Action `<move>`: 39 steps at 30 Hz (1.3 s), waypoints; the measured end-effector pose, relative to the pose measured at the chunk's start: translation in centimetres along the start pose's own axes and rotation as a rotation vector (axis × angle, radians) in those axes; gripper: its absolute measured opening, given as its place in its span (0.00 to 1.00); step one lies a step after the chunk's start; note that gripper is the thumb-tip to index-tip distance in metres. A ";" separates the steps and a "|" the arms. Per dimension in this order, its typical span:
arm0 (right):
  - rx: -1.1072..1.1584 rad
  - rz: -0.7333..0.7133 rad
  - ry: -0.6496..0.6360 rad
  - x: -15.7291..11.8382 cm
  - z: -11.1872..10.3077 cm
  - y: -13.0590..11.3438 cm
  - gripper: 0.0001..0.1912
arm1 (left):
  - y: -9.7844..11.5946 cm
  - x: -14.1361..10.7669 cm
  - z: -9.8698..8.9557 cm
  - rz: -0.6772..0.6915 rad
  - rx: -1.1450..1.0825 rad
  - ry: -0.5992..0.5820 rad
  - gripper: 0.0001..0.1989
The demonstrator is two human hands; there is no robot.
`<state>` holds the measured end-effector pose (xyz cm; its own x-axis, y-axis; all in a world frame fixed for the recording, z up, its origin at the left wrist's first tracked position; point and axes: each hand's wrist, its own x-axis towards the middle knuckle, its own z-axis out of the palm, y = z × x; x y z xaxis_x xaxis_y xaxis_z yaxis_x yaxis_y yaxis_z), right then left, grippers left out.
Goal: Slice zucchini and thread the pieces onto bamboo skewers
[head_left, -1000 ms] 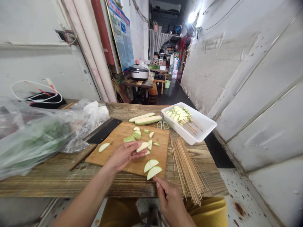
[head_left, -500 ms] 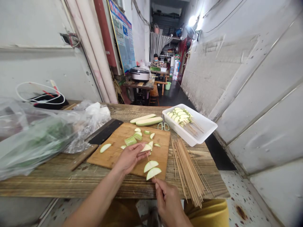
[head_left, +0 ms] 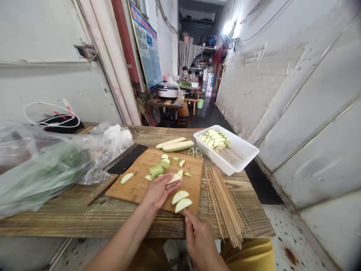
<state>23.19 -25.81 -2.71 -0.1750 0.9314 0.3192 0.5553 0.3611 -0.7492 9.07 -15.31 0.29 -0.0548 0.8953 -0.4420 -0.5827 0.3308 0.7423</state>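
Work looks partway along: a bunch of loaded skewers (head_left: 216,138) lies in the tray (head_left: 246,152) at the tabletop's (head_left: 56,226) far right corner, while one skewer (head_left: 176,187), over the board's (head_left: 135,188) near right corner, carries two slices (head_left: 183,205). The right hand (head_left: 201,239) pinches its near end and the left hand (head_left: 158,192) holds a third slice (head_left: 174,178) at its far end, whether pierced I cannot tell. Loose slices (head_left: 127,178) on the board, bare sticks (head_left: 225,207) by the tabletop's right edge and two long pieces (head_left: 177,146) beyond the board appear unused.
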 end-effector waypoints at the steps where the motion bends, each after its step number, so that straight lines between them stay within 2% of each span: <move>1: -0.014 -0.007 0.007 0.0 0.1 0.1 0.19 | 0.0 0.0 0.0 -0.006 -0.004 0.003 0.06; 12: -0.057 -0.096 0.060 0.1 0.4 0.1 0.19 | 0.2 0.0 -0.1 0.013 -0.034 -0.007 0.05; 18: -0.052 -0.057 0.014 -0.3 0.5 0.2 0.21 | 0.2 -0.2 -0.1 0.052 -0.038 0.000 0.04; 25: -0.025 -0.035 -0.010 -0.4 0.4 0.1 0.21 | 0.1 -0.4 -0.1 0.038 -0.032 0.011 0.04; 39: -0.090 -0.053 0.027 -0.4 1.0 0.4 0.21 | -0.3 -0.7 -0.1 -0.014 -0.044 0.025 0.04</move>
<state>22.67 -26.01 -3.68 -0.1850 0.9091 0.3732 0.6167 0.4031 -0.6762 9.18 -16.03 0.30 -0.0667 0.8828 -0.4649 -0.6186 0.3290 0.7135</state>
